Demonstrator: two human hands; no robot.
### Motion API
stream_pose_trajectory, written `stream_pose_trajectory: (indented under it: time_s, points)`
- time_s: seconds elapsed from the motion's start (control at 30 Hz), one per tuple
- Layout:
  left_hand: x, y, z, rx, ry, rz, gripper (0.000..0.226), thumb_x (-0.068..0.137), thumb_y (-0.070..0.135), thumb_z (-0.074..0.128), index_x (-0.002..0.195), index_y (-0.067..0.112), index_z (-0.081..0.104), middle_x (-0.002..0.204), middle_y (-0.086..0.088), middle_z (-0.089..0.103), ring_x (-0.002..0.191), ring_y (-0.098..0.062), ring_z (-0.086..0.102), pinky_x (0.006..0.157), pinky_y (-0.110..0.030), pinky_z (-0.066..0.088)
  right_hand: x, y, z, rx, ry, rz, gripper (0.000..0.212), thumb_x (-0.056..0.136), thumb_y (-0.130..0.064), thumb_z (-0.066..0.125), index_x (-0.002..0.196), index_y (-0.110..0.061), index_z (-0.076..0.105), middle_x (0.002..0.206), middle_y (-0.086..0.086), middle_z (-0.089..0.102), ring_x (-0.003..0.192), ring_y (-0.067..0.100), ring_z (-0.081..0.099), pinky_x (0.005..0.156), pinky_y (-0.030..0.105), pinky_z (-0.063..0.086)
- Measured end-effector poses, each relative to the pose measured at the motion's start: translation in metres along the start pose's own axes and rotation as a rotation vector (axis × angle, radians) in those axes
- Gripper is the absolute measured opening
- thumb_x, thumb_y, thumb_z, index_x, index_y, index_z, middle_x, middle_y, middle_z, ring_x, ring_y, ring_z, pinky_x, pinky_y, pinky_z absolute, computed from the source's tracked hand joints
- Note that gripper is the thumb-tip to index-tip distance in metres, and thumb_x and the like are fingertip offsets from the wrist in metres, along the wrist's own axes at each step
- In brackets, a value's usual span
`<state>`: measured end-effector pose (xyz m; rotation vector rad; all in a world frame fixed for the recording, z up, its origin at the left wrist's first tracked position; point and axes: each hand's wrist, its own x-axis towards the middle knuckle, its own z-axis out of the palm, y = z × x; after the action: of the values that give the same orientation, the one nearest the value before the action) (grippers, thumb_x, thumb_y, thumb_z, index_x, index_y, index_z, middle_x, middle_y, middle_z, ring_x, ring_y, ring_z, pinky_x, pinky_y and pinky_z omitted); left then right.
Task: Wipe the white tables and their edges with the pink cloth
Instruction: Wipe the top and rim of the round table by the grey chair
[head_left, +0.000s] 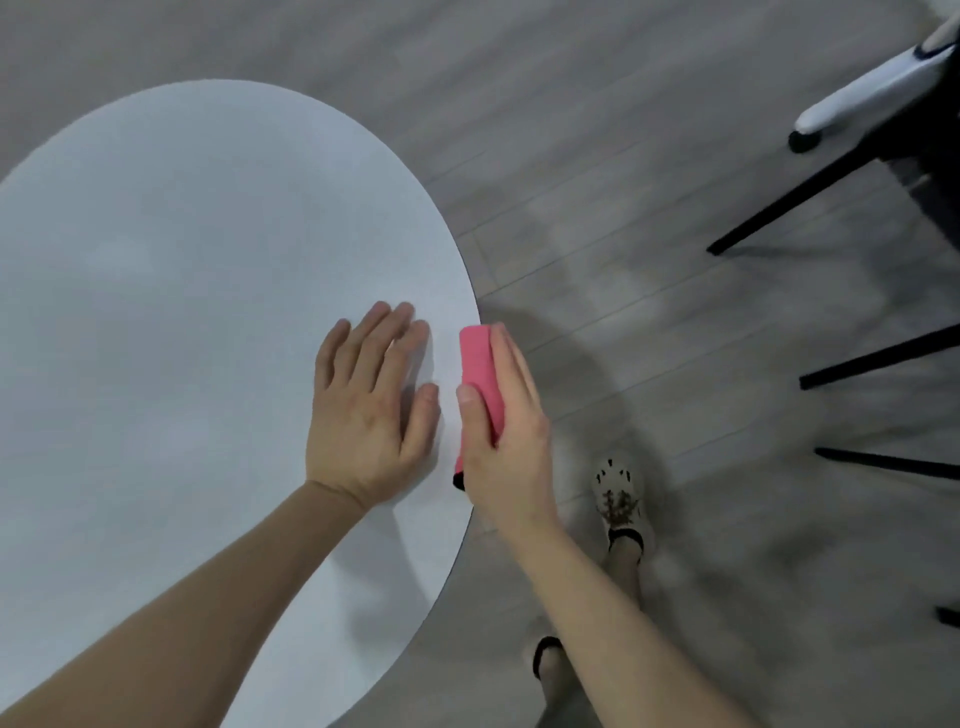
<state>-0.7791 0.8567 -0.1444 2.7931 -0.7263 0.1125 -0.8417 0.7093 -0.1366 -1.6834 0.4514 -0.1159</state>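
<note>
At bench (156, 312) right rim: cloth (480, 374) folded over the edge, right hand (511, 431) pinching it there, thumb on top, fingers straight along the outer side. Left hand (363, 405) spread flat on the top just beside it, likely bracing.

Risks:
- Pinch looks light, so on a fast slide the cloth could slip off and drop to the floor (623, 208).
- Rim curves, so a straight pull would lift the cloth off the edge.
- Left thumb sits close to the cloth and may block an inward stroke.

Room: rim open both ways along the arc. Chair legs (779, 208) well apart to the right. Foot (621, 499) near the rim, lower down. Far side is a reach and probably needs a step round.
</note>
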Motion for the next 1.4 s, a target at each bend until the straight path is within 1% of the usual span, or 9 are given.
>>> stream_pose_trajectory:
  time_s: [0.2,0.33,0.43,0.57,0.67,0.77,0.9,1.0,1.4]
  points:
    - [0.003,0.005,-0.006,0.0,-0.019,-0.007,0.055,0.099,0.024,0.058,0.151,0.005,0.059,0.167,-0.009,0.046,0.16,-0.028,0.036,0.125,-0.063,0.029,0.173,-0.025,0.027,-0.077,-0.211,-0.079,0.053,0.109,-0.018,0.06,0.16,-0.012,0.049,0.164,0.004,0.051,0.15,0.016,0.047,0.127,0.034,0.035]
    - [0.001,0.007,-0.006,0.03,-0.004,0.0,0.056,0.098,0.02,0.057,0.151,0.001,0.058,0.165,-0.014,0.047,0.159,-0.034,0.038,0.123,-0.068,0.031,0.135,-0.023,0.012,-0.089,-0.192,-0.083,0.053,0.11,-0.021,0.058,0.162,-0.014,0.048,0.167,0.0,0.048,0.151,0.004,0.041,0.119,0.007,0.026]
    - [0.001,0.008,-0.007,0.031,-0.005,0.012,0.059,0.096,0.017,0.06,0.152,-0.001,0.056,0.166,-0.017,0.046,0.158,-0.039,0.039,0.12,-0.07,0.033,0.082,-0.014,-0.015,-0.134,-0.197,-0.085,0.054,0.111,-0.02,0.059,0.163,-0.014,0.046,0.169,-0.003,0.043,0.152,-0.011,0.033,0.117,0.004,0.025]
    - [0.004,0.005,-0.015,0.105,-0.036,0.029,0.055,0.094,0.02,0.064,0.145,-0.001,0.064,0.162,-0.017,0.052,0.153,-0.039,0.047,0.116,-0.069,0.038,0.113,-0.023,-0.008,-0.197,-0.299,-0.136,0.055,0.111,-0.021,0.058,0.163,-0.013,0.045,0.17,-0.001,0.043,0.154,0.008,0.04,0.119,0.007,0.027]
    - [0.022,0.005,-0.028,0.085,-0.018,-0.016,0.036,0.097,0.018,0.066,0.128,0.002,0.074,0.146,-0.012,0.066,0.137,-0.036,0.062,0.111,-0.058,0.046,0.21,-0.041,0.033,-0.237,-0.411,-0.169,0.054,0.11,-0.021,0.058,0.163,-0.013,0.046,0.166,0.003,0.049,0.15,0.018,0.048,0.123,0.025,0.035]
    - [0.059,-0.012,-0.03,0.067,0.105,-0.197,0.029,0.102,0.017,0.059,0.122,0.002,0.073,0.137,-0.012,0.069,0.129,-0.036,0.065,0.106,-0.05,0.047,0.253,-0.05,0.061,-0.217,-0.481,-0.188,0.054,0.11,-0.019,0.057,0.163,-0.011,0.045,0.167,0.004,0.048,0.152,0.018,0.045,0.126,0.028,0.033]
    - [0.127,-0.069,-0.019,0.111,0.2,-0.759,0.051,0.111,0.042,0.044,0.157,0.02,0.05,0.165,-0.007,0.047,0.154,-0.03,0.04,0.126,-0.051,0.029,0.216,-0.042,0.035,-0.223,-0.527,-0.175,0.057,0.114,-0.021,0.049,0.169,-0.018,0.032,0.176,-0.006,0.031,0.158,0.0,0.027,0.118,0.003,0.019]
    - [0.17,-0.113,-0.013,0.105,0.115,-1.018,0.062,0.111,0.057,0.027,0.167,0.033,0.032,0.176,-0.004,0.029,0.163,-0.03,0.023,0.13,-0.059,0.018,0.198,-0.035,0.009,-0.246,-0.614,-0.185,0.06,0.116,-0.023,0.047,0.171,-0.025,0.022,0.178,-0.014,0.02,0.159,-0.008,0.015,0.125,0.011,0.019]
    - [0.196,-0.118,0.002,0.226,0.093,-1.185,0.06,0.111,0.056,0.031,0.168,0.038,0.029,0.178,0.001,0.023,0.166,-0.025,0.014,0.131,-0.061,0.011,0.352,-0.085,0.15,-0.294,-0.876,-0.275,0.056,0.114,-0.02,0.049,0.168,-0.012,0.035,0.174,0.001,0.035,0.159,0.015,0.033,0.128,0.026,0.027]
